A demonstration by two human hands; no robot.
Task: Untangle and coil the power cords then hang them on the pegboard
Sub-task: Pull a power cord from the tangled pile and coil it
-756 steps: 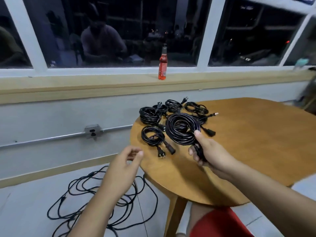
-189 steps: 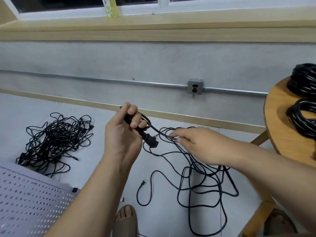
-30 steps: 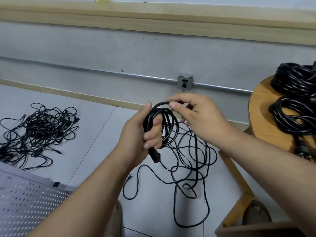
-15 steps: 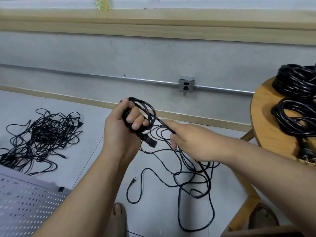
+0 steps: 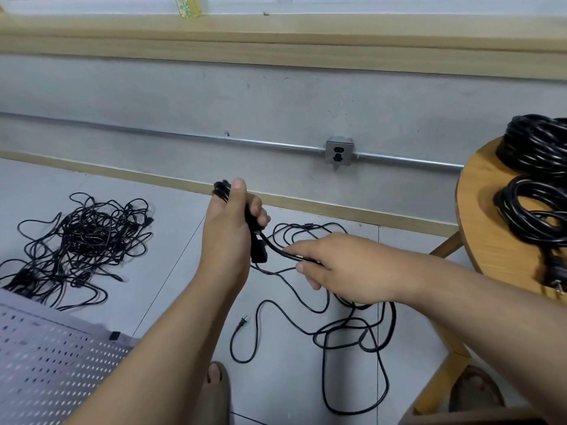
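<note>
Down on the grey floor most of our black cord lies in loose loops, our left grip holds the small coil tight, our right grip pinches the next bit, and a fast pull could knot those loops.

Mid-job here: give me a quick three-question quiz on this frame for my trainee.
1. True or false: the right hand pinches the cord leading from the left hand.
2. The finished coils lie on: A the windowsill, B the table, C the pegboard.
3. Fill in: the tangled pile lies on the ____.
Key: 1 true; 2 B; 3 floor.
</note>
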